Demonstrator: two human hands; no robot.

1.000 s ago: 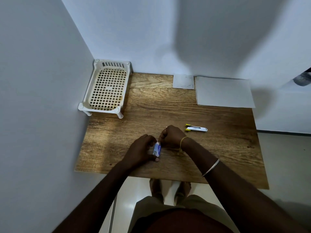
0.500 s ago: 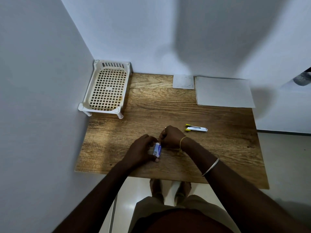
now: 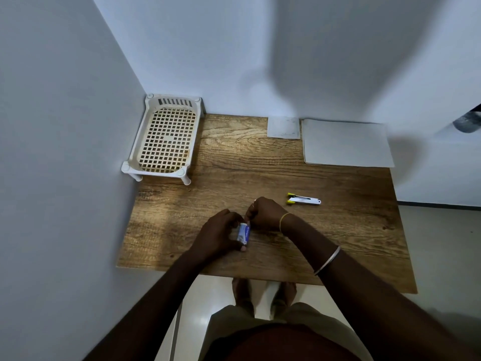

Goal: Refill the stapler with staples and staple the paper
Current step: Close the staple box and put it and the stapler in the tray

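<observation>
A small blue-and-white staple box (image 3: 243,233) stands on end near the front of the wooden table (image 3: 338,230). My left hand (image 3: 218,234) grips it from the left, thumb under its near end. My right hand (image 3: 265,213) is curled at the box's far end, fingertips pinching there; what they pinch is hidden. The white stapler with yellow ends (image 3: 303,199) lies flat just right of my right hand, untouched. A stack of white paper (image 3: 346,143) lies at the back right corner.
A white plastic lattice rack (image 3: 166,139) stands in the back left corner against the walls. A small square paper (image 3: 283,127) lies beside the stack. Walls close the left and back sides; the table's front edge is near my body.
Almost nothing moved. Both hands stay at the staple box, with only slight finger shifts at its far end.
</observation>
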